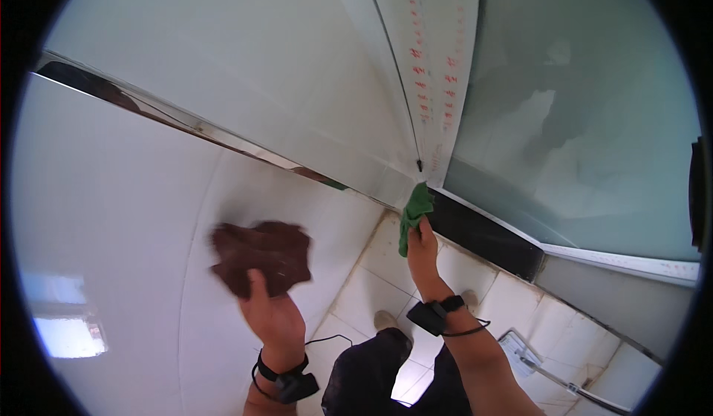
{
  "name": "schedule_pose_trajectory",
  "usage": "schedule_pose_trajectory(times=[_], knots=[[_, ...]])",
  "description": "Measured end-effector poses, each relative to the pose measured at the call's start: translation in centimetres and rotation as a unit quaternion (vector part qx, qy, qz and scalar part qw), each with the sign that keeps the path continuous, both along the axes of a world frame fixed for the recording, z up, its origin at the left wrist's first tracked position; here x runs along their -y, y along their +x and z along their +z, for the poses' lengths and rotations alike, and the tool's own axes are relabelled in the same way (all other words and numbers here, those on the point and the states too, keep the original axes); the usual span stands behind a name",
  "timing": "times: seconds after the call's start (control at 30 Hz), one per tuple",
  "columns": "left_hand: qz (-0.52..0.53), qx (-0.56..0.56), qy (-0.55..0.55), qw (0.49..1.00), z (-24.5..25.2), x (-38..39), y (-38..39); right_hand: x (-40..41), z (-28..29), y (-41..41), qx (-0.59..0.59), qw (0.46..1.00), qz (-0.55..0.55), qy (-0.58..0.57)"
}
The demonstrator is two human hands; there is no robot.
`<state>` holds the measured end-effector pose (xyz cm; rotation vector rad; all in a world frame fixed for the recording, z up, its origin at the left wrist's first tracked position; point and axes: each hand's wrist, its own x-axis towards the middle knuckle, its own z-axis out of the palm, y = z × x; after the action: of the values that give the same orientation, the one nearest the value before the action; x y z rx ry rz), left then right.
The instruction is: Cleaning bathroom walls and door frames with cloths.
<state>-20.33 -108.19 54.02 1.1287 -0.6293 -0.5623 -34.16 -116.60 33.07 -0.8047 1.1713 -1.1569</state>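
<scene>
My left hand holds a dark brown cloth spread out, thumb on top. The cloth is slightly blurred and lies over a glossy white surface; whether it touches cannot be told. Farther right, my right hand grips a bunched green cloth. The tip of that cloth is at the lower corner where a white panel meets a narrow white strip bearing red writing. Black bands with small dark devices are on both wrists.
A shiny metal trim runs along the white panel's lower edge. Right of the strip stands a greenish glass-like panel above a black base. A flat mop rests on the tiled floor, near my legs.
</scene>
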Motion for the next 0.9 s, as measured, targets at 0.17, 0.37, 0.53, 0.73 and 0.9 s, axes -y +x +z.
schedule_pose_trajectory(times=[0.17,0.37,0.53,0.73,0.9], knots=[[0.270,0.512,-0.141,0.803,3.9,8.4,-1.8,-1.5,-2.3,2.0,-0.014,0.996,-0.019,-0.083],[0.138,0.897,0.071,0.413,0.1,14.1,-5.0,2.0,-2.8,-0.9,-0.047,0.971,-0.062,-0.227],[-0.003,0.905,0.037,0.425,-12.2,13.8,-2.6,5.7,-6.3,0.0,-0.016,0.957,-0.078,-0.278],[0.227,0.952,0.088,0.187,-13.2,15.6,-0.9,8.6,-10.7,1.2,0.008,0.929,-0.088,-0.360],[0.401,0.900,-0.085,0.147,-0.6,19.6,-0.4,9.9,-12.5,1.9,0.095,0.896,-0.061,-0.429]])
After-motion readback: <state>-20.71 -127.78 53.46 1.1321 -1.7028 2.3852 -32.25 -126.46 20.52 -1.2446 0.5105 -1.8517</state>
